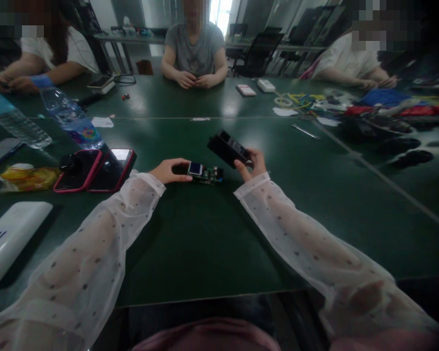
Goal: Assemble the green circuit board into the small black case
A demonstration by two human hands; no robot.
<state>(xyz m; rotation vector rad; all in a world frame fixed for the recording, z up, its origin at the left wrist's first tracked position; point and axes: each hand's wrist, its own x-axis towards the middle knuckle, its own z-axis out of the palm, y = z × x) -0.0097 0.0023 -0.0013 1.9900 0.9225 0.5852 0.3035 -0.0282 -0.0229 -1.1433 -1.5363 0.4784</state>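
My left hand [172, 170] grips one end of a green circuit board [208, 174] between thumb and fingers. A small dark screen with a pale frame [195, 168] sits on the board near my fingertips, and a black and blue part is at its far right end. In my right hand [253, 165] is a black plastic casing [227, 147], held tilted by its lower right end. Its hollow, open side faces up. The casing is above and to the right of the board, apart from it.
Two phones in pink cases [111, 170], water bottles [73, 117], a yellow packet [28, 178] and a white power bank [14, 239] lie to the left. A metal tool [305, 131] and tangled cables [296, 101] lie to the right. Several people sit around the green table [212, 243].
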